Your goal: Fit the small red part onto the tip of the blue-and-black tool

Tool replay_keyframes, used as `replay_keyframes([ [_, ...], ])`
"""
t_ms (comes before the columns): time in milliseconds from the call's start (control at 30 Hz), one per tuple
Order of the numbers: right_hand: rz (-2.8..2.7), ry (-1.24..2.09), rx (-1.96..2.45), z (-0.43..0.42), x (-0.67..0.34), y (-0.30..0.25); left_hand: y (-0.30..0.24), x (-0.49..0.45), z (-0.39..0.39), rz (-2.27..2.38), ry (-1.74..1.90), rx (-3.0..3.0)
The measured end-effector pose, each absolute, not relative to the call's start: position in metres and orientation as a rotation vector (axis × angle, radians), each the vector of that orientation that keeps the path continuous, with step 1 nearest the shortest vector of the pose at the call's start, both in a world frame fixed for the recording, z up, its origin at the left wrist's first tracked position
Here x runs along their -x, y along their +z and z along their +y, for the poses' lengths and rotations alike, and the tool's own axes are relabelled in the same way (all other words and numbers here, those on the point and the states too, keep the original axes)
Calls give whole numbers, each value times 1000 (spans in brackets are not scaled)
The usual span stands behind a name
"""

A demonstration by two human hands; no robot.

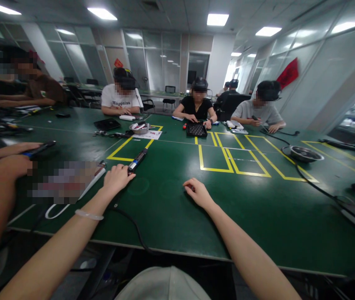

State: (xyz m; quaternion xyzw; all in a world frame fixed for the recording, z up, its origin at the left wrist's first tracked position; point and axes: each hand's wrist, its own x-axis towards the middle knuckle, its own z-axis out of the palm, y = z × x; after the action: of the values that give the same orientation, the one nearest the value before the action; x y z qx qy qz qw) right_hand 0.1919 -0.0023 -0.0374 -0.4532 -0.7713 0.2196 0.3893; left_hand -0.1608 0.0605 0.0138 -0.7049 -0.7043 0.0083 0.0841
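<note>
My left hand (117, 179) lies on the green table, its fingers closed about the near end of a slim black and silver tool (138, 159) with a blue band. The tool points away from me and its exact kind is unclear. To the right, my right hand (197, 192) rests on the table with its fingers curled in; whatever is under them, if anything, is hidden. Left of my left hand lies a blurred flat item with a white strap (55, 211).
Yellow tape outlines (217, 170) mark the green table (171, 221). A metal bowl (140, 127) and a black tray (197, 129) stand farther back. At right are a round metal dish (306, 154) and black cables. Another person's hand (24, 148) is close on my left; several people sit opposite.
</note>
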Motion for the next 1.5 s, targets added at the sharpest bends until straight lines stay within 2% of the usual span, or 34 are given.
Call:
replay_keyframes([
  [367, -1970, 559, 1161, -1, -192, -39, 9, 141, 41, -1919, -57, 2010],
  [600, -1951, 573, 1154, -1, -191, -38, 25, 126, 37, -1964, -149, 2059],
  [767, -1884, 672, 1104, 0, -191, -38, 33, 68, 23, -1904, -542, 2553],
  [933, -1669, 1021, 1003, 4, -191, -37, 19, 11, 15, -1675, -900, 3153],
  [1100, -1617, 1182, 932, 4, -191, -36, 5, -3, 10, -1662, -1082, 3297],
  [1333, -1543, 1320, 860, 3, -195, -32, 5, 3, 8, -1543, -1195, 3436],
  [1500, -1559, 1395, 812, 3, -198, -31, 7, 11, 12, -1439, -1030, 3564],
])
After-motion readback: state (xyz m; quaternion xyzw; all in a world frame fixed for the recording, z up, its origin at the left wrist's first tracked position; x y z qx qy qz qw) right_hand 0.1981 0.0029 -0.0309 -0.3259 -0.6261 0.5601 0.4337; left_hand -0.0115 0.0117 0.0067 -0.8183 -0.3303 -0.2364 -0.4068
